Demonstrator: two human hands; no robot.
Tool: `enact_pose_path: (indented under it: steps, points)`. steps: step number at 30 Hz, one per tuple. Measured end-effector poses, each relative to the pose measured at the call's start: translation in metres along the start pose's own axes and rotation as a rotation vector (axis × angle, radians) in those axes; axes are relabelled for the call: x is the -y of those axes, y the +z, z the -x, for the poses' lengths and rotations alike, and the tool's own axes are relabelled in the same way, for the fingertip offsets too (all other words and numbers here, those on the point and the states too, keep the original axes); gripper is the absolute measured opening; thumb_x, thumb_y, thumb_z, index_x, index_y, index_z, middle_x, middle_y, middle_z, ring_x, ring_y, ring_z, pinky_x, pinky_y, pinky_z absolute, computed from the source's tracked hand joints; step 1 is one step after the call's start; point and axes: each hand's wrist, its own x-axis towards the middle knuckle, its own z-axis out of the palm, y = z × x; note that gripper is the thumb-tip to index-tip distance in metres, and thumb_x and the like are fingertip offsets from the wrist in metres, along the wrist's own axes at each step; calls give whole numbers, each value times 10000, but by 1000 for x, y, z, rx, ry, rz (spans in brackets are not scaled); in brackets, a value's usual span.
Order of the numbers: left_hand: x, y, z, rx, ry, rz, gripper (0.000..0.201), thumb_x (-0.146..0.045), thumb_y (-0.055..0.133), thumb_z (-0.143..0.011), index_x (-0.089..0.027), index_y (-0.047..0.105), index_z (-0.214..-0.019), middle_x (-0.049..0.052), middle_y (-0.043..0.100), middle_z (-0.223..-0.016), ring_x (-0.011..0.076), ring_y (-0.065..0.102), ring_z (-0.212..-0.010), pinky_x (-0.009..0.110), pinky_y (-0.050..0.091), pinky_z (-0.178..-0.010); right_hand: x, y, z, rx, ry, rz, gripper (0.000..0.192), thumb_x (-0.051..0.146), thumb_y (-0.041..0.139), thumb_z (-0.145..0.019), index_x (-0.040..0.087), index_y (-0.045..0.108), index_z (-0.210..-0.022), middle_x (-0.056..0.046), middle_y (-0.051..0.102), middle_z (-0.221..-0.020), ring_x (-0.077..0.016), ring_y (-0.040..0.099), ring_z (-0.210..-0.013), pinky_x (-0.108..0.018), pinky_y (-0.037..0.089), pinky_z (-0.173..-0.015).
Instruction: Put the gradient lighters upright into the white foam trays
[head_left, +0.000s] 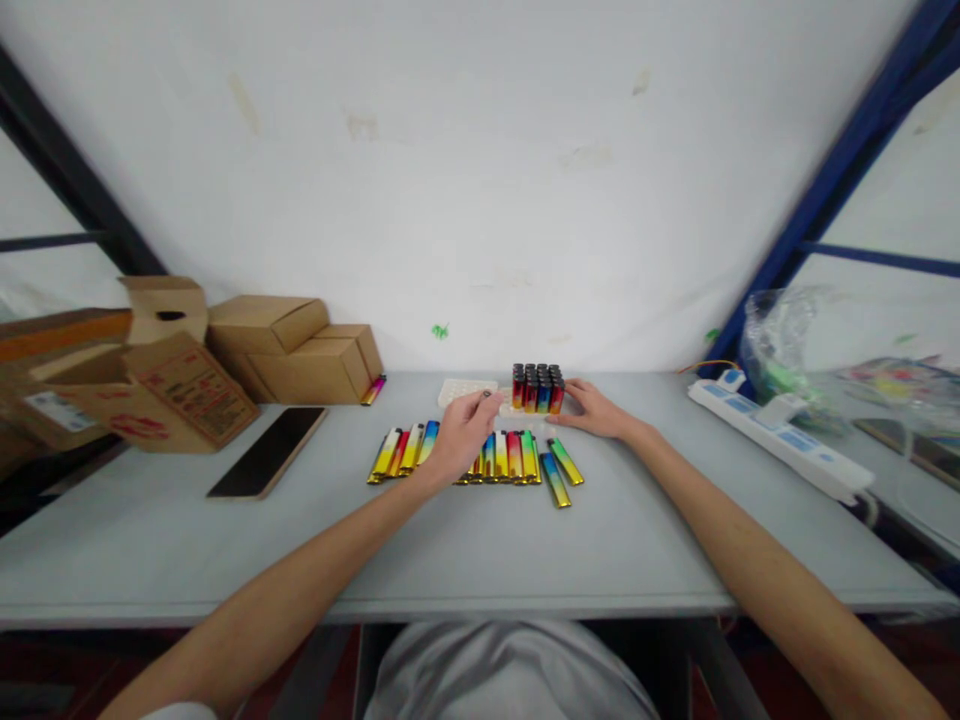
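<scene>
My left hand (466, 432) is closed in a pinch above the row of lighters, at the front edge of a pale tray. A small dark end shows at its fingertips, like a lighter's top; the hand hides the rest. Shiny lighters in rainbow colours fading to gold (515, 456) lie side by side under and around this hand. Two loose lighters (556, 481) lie a little to the right. Several lighters with black tops stand upright in a tight block (537, 390). My right hand (596, 410) rests at the block's right side, fingers apart, touching or nearly touching it.
The pale tray with small hollows (457, 389) lies near the wall. On the left are a phone (268, 452), cardboard boxes (304, 365) and an open carton (184, 390); one lighter (373, 390) lies beside them. A white power strip (780, 440) and clear plastic bag (776, 340) are on the right.
</scene>
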Motion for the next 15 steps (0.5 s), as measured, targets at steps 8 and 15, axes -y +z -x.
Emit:
enact_pose_path:
  steps: [8, 15]
  points:
    - [3, -2, -3, -43, 61, -137, 334, -375, 454, -905, -226, 369, -618, -41, 363, -556, 126, 367, -525, 254, 300, -488, -3, 2, 0, -15, -6, -17, 728, 670, 665, -864, 205, 566, -1416, -169, 581, -1377, -360, 564, -1262, -575, 449, -1115]
    - [5, -2, -2, 9, 79, -158, 443, -528, 481, -956, -222, 386, -650, -49, 385, -570, 124, 393, -539, 252, 322, -518, 0, 1, 0, -5, 4, -11, 736, 664, 660, -873, 200, 551, -1433, -163, 586, -1388, -354, 562, -1262, -560, 453, -1108]
